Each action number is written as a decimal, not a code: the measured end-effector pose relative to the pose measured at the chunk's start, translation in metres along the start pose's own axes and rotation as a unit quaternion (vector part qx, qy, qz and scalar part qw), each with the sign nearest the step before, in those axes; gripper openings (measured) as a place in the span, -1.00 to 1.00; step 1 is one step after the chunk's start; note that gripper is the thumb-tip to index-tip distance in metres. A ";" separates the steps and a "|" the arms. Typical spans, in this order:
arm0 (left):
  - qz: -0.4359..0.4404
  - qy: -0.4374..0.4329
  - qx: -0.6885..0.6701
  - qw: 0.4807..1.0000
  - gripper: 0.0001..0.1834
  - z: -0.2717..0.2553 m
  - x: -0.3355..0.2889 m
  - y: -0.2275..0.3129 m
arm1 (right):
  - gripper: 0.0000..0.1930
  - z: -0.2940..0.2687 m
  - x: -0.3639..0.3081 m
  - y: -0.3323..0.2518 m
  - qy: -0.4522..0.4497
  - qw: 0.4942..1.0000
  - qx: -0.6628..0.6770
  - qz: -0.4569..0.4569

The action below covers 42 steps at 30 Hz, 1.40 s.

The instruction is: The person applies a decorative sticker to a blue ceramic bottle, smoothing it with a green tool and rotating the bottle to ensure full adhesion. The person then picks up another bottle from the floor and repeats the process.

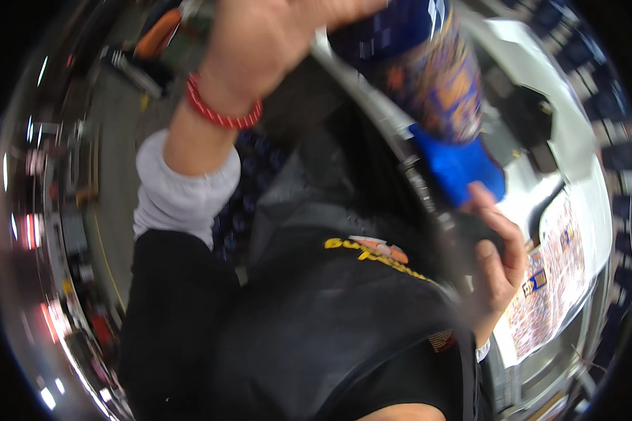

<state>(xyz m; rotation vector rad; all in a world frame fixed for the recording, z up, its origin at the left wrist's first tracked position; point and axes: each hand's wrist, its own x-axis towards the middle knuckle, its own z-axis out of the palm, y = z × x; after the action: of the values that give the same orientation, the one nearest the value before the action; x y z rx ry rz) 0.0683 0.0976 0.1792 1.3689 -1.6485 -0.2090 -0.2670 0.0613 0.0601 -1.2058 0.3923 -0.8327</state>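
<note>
My left hand, with a red cord bracelet at the wrist, is raised at the top of the view. Its fingers meet the dark blue upper end of a tilted cylinder with a colourful patterned lower part. Blur and the picture's edge partly hide that grip. Below the cylinder's narrower end is a bright blue, smooth-looking piece; what it is I cannot tell. My right hand is beside this piece, fingers bent loosely and apart, seemingly holding nothing. Whether its index fingertip touches the blue piece is unclear.
On the right, a printed sheet with a dense coloured pattern lies on a white surface. A dark block-like thing is beyond it. Rows of dark items line the far right. A shoe shows on the floor at upper left.
</note>
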 end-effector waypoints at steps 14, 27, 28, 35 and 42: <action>-0.200 0.184 0.446 0.853 -0.78 -0.210 -0.244 -0.218 | -0.56 0.111 0.161 0.078 -0.105 0.738 -0.647 -0.161; -0.574 0.121 0.443 0.678 -0.60 -0.234 -0.471 -0.546 | -0.46 0.172 0.274 0.196 -0.196 0.513 -0.825 -0.133; -0.589 0.124 0.429 0.674 -0.60 -0.229 -0.479 -0.562 | -0.47 0.172 0.275 0.199 -0.174 0.516 -0.829 -0.127; -0.652 0.149 0.363 0.648 -0.64 -0.187 -0.527 -0.624 | -0.48 0.157 0.286 0.203 -0.189 0.501 -0.829 -0.161; -0.641 0.194 0.323 0.669 -0.64 -0.169 -0.548 -0.624 | -0.47 0.144 0.291 0.199 -0.222 0.552 -0.788 -0.155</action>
<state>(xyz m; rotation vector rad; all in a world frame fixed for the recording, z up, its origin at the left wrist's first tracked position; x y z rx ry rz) 0.5709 0.4022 -0.4320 2.7097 -0.0769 -0.0963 0.0898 -0.0369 -0.0312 -3.1975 0.4852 -0.1931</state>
